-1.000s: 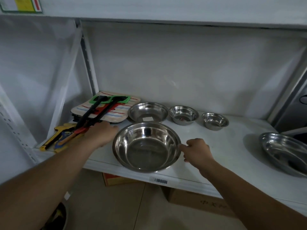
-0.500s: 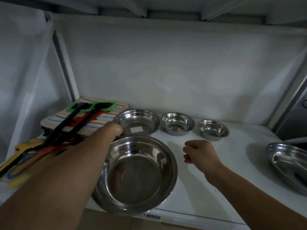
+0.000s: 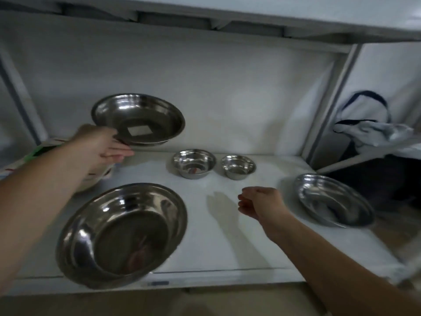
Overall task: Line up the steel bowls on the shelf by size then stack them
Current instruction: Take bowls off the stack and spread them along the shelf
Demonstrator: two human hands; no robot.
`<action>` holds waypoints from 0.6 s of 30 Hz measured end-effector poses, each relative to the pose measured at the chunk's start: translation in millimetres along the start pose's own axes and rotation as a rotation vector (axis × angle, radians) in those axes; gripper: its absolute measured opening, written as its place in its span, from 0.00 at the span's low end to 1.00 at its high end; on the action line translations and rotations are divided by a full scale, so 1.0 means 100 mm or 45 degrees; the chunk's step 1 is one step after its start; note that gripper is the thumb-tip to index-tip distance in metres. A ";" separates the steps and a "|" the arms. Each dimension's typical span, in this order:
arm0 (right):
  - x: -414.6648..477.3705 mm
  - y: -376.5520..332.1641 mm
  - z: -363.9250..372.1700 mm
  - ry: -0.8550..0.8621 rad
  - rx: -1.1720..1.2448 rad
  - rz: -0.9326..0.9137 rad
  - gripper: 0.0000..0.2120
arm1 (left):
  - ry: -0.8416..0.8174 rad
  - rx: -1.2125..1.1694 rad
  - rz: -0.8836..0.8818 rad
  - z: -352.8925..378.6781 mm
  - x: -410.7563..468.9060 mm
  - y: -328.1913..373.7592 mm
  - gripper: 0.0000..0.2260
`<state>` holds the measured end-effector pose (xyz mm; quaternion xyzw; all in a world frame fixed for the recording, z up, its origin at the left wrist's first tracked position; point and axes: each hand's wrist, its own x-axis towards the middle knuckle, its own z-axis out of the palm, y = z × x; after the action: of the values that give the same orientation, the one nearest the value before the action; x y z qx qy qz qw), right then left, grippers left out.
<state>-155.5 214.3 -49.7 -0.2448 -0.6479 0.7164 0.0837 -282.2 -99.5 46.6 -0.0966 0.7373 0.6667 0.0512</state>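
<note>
My left hand [image 3: 103,148] grips the near rim of a medium steel bowl [image 3: 145,115] with a white sticker inside, held in the air above the back left of the white shelf [image 3: 227,252]. The largest steel bowl [image 3: 123,233] rests at the shelf's front left, overhanging the edge a little. At the back stand a small steel bowl [image 3: 193,163] and, to its right, the smallest steel bowl [image 3: 238,166]. Another steel bowl [image 3: 333,199] sits at the right end. My right hand [image 3: 262,202] hovers over the shelf's middle, fingers loosely curled, holding nothing.
A striped cloth item [image 3: 98,179] lies at the left, mostly hidden by my left arm. The upper shelf [image 3: 250,17] hangs low overhead. A grey upright post [image 3: 330,101] bounds the right side, with a white and blue cloth [image 3: 369,126] beyond it.
My left hand took the sticker bowl from the back row and lifted it off the shelf. My right hand let go of the largest bowl and drifted right. The camera moved closer.
</note>
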 end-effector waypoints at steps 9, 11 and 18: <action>-0.05 0.19 -1.33 0.572 0.691 0.266 0.12 | -0.303 -0.045 -0.088 1.46 -0.90 -0.17 0.14; -0.03 0.22 -1.53 0.683 0.717 0.312 0.12 | -0.346 -0.030 -0.107 1.73 -1.00 -0.27 0.13; 0.19 0.25 -2.05 0.740 0.532 0.269 0.04 | -0.379 -0.010 -0.108 2.12 -1.21 -0.51 0.14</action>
<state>-72.8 400.4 -87.1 -0.4810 -0.4081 0.7385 0.2380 -164.8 115.0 -0.3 -0.0279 0.7141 0.6738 0.1878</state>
